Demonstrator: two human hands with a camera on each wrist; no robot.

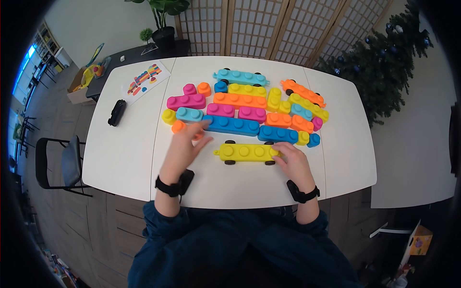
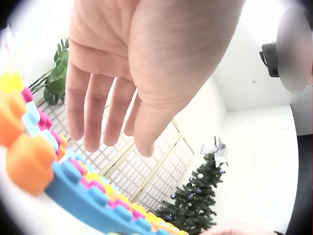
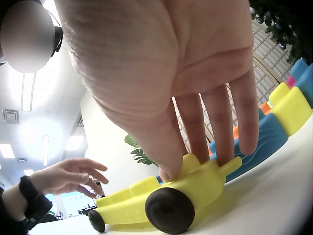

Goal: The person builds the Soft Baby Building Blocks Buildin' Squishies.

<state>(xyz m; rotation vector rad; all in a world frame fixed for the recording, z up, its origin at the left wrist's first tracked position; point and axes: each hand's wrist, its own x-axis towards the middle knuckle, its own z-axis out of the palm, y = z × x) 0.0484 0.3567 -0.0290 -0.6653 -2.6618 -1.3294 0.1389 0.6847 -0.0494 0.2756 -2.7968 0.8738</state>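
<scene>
The right hand (image 1: 295, 162) pinches the yellow car (image 1: 245, 153), its studs bare, blocks (image 1: 233, 125) beyond not mounted on it, while the left hand (image 1: 184, 146), seemingly empty, hovers open.

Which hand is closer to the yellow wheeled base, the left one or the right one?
Right. The right hand grips one end of the yellow wheeled base; the left hand is beyond its other end, not touching it, fingers open.
</scene>
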